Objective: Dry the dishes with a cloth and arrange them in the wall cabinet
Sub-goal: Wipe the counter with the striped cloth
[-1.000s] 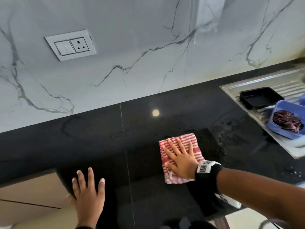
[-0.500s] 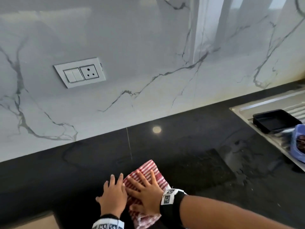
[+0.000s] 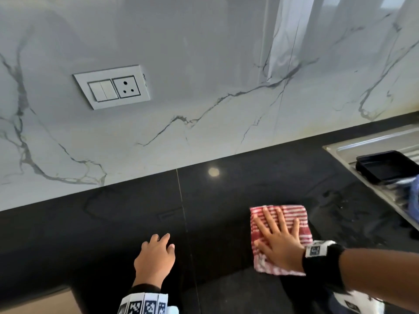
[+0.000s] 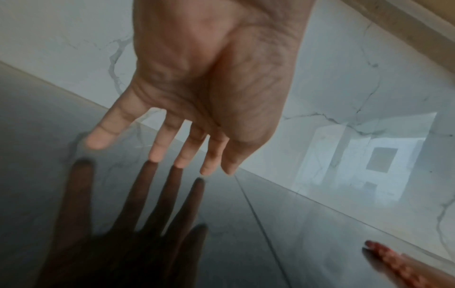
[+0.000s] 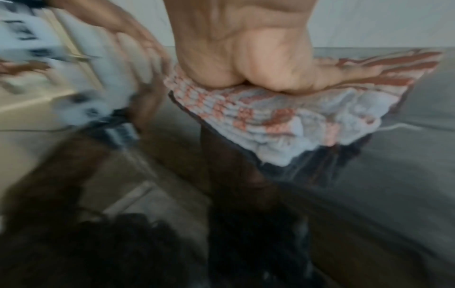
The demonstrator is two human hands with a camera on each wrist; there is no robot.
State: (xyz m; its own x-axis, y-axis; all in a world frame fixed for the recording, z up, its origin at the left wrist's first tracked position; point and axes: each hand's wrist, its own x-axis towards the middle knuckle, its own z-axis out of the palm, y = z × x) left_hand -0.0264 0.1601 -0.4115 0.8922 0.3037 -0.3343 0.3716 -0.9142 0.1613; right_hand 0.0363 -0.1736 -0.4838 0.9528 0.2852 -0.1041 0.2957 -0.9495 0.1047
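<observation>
Hands parted since earlier — right hand (image 3: 280, 243) flat, pressing cloth (image 3: 285, 214); left hand (image 3: 156, 257) empty, fingers relaxed.

Glossy black stone countertop (image 3: 113, 234) carries a folded red-and-white striped cloth (image 3: 292, 214) under the right hand (image 3: 280, 242), with a steel sink drainboard (image 3: 340, 150) beyond it.

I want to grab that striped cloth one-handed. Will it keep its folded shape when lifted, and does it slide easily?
The cloth probably flops open: its edge looks soft and rumpled under the right hand. It likely slides easily on the glossy, wet-looking counter. It looks light.
</observation>
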